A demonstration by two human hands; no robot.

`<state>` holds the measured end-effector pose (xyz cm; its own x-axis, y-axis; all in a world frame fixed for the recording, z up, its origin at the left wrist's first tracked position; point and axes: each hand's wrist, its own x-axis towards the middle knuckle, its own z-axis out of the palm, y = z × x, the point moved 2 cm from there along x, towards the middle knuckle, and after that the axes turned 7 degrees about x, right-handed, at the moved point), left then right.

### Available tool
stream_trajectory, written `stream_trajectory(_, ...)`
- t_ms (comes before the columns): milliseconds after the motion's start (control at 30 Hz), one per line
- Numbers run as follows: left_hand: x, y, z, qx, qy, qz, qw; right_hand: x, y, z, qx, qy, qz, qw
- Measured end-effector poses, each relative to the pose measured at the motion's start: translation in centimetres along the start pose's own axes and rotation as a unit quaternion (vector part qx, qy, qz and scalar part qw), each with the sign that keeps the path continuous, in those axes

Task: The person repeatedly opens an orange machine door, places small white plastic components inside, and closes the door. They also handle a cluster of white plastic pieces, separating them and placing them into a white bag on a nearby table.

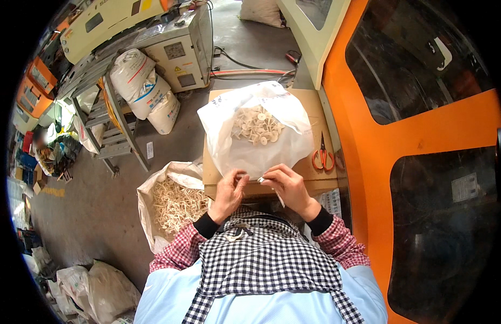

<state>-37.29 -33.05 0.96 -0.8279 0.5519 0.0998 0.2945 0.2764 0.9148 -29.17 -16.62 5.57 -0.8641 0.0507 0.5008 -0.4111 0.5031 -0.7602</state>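
Observation:
A white plastic bag lies spread open on a cardboard box in front of me. In it is a pile of small cream-coloured plastic parts with round discs and stems. At the bag's near edge, my left hand has its fingers curled in; whatever they hold is hidden. My right hand is beside it, thumb and fingertips pinched on a small white piece too small to name. Orange-handled scissors rest on the box to the right, blades pointing away.
An open white sack of thin, curly cream plastic scraps stands left of the box. An orange machine closes off the right side. Farther left are a metal step ladder and stacked full sacks. Cables cross the floor ahead.

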Motion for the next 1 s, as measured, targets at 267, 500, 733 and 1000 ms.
stream_trajectory(267,-1.4,-2.0,1.5,-0.508,-0.196,-0.326,0.773,-1.4,-0.6,1.1,0.04,-0.082,-0.06,0.994)
stream_trajectory(500,-1.1,-1.5,1.5,-0.501,-0.134,-0.271,0.811,-3.4,1.3,1.5,0.087,0.085,0.164,0.979)
stream_trajectory(733,-1.5,-2.1,2.3,-0.504,-0.106,-0.293,0.806,-4.0,1.2,1.3,0.22,-0.005,0.151,0.964)
stream_trajectory(1000,-1.7,-1.4,2.5,-0.497,-0.077,-0.304,0.809,-4.9,0.8,0.3,-0.22,-0.055,-0.008,0.974)
